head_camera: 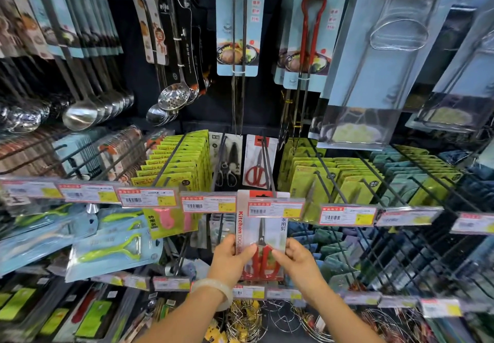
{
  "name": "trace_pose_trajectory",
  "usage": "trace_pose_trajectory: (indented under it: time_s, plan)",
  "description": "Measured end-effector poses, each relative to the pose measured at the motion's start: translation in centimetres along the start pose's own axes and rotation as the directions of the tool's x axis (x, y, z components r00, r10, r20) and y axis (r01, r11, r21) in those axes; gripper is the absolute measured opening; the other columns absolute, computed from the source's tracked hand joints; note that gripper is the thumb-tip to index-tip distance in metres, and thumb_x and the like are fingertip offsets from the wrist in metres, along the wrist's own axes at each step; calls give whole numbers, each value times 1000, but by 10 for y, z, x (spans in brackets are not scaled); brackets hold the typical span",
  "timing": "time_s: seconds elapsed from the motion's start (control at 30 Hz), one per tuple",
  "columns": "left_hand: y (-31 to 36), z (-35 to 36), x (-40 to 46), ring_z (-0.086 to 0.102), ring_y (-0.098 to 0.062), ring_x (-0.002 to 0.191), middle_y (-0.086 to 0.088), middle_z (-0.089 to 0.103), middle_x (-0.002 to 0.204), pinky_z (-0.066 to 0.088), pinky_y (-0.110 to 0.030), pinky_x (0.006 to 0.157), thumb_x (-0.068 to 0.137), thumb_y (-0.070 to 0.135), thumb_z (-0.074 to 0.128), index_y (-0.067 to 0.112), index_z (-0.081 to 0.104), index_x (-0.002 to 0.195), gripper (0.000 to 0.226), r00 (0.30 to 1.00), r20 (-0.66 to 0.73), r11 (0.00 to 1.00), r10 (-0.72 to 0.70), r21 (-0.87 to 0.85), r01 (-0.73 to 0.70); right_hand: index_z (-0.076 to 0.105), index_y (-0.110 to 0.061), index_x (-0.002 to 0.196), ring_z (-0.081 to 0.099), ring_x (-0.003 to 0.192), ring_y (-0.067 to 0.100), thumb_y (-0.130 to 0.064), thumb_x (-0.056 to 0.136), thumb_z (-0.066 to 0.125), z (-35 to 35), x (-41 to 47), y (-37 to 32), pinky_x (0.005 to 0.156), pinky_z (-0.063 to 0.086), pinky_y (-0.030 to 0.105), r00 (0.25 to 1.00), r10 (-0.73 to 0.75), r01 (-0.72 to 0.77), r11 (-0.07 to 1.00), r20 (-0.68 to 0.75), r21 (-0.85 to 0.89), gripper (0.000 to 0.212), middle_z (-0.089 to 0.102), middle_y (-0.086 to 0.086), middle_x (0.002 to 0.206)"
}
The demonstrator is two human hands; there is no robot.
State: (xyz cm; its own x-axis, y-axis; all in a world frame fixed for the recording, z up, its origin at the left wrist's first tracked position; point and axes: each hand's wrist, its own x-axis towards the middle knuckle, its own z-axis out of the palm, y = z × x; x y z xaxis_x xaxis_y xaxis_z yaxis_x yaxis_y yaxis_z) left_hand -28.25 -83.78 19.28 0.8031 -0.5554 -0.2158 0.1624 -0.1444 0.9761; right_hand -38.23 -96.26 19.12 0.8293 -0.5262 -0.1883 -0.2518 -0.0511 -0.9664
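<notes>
Under the price label (275, 209) at the front end of the middle peg (270, 171), my left grip (232, 255) and right grip (296, 258) pinch the scissors pack (263, 235) by its sides, seemingly hung already, with only letting go left.

Red-handled scissors (263, 259), white card (267, 231)

Both hands hold a scissors pack (268, 233) upright before a shop's hook rack. The left hand (231, 258), with a pale bangle (213, 293) at its wrist, grips the left edge; the right hand (299, 259) pinches the right edge. A price label (275, 209) covers the pack's top. Red tongs (311, 29) hang above, and green peelers (112, 251) hang to the left.
</notes>
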Motion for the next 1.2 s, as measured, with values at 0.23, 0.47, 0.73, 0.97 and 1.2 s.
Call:
trace_pose_trajectory:
  time_s: [0.23, 0.47, 0.73, 0.97, 1.2]
  plan:
    - [-1, -3, 7, 68, -16, 88, 0, 71, 91, 56, -28, 78, 87, 12, 65, 24, 62, 92, 14, 997, 68, 996, 25, 83, -30, 57, -21, 111, 70, 90, 9, -10, 93, 53, 2, 4, 8, 72, 56, 20, 999, 34, -33, 999, -27, 21, 22, 72, -3, 104]
    - [-3, 0, 12, 67, -6, 77, 6, 71, 84, 50, -11, 58, 88, 14, 64, 17, 66, 100, 13, 999, 47, 998, -12, 67, 9, 57, -11, 111, 71, 88, 16, -12, 95, 51, 4, 12, 13, 67, 57, 24, 994, 103, -102, 994, -43, 35, 17, 72, 6, 102]
    - [16, -2, 45, 55, -28, 118, -10, 56, 129, 40, -24, 89, 88, 21, 63, 16, 25, 143, 68, 997, 23, 931, -80, 359, 66, 39, -9, 132, 54, 70, 19, -36, 97, 42, 9, 59, -6, 58, 39, 29, 942, 203, -280, 913, -266, -296, 44, 61, 13, 105]
    - [-2, -34, 17, 34, -30, 135, -11, 35, 145, 35, -38, 109, 86, 40, 60, 17, 21, 146, 75, 998, -31, 464, -55, 884, 53, 37, -10, 137, 47, 128, 28, -30, 96, 49, 26, 27, -3, 102, 41, 34, 987, 148, -151, 732, -61, -664, 47, 46, 12, 141]
    - [-20, -106, -59, 5, -29, 147, -9, 9, 158, 10, -45, 119, 91, 35, 52, 16, 10, 150, 75, 977, -200, 243, -68, 947, 211, 34, -15, 140, 37, 133, 26, -30, 93, 53, 120, 1, -11, 107, 35, 34, 944, 29, 277, 471, 329, -837, 53, 41, 7, 143]
